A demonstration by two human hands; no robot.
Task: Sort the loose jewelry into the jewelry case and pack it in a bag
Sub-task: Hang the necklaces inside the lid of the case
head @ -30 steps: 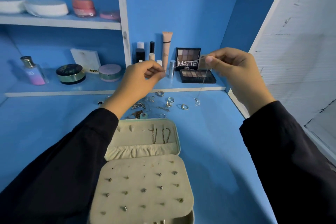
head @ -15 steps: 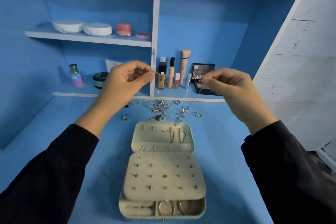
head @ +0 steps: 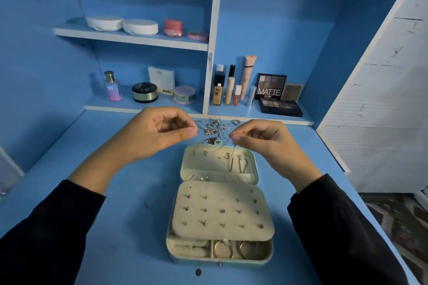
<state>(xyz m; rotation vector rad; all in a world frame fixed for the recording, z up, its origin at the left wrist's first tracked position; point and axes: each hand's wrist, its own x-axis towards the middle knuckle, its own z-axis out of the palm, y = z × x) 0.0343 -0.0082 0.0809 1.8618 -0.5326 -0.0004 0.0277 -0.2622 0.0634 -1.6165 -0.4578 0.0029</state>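
While left hand (head: pixel 157 136) and right hand (head: pixel 261 143) pinch chain (head: pixel 198 139), slack sags between.

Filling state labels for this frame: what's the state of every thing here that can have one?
jewelry case: open, lid swung back
earring panel: folded down, partly filled
necklace: slack, held up between both hands
left hand: pinches the necklace
right hand: pinches the necklace
loose jewelry: heaped behind the jewelry case
palette: open, lid upright
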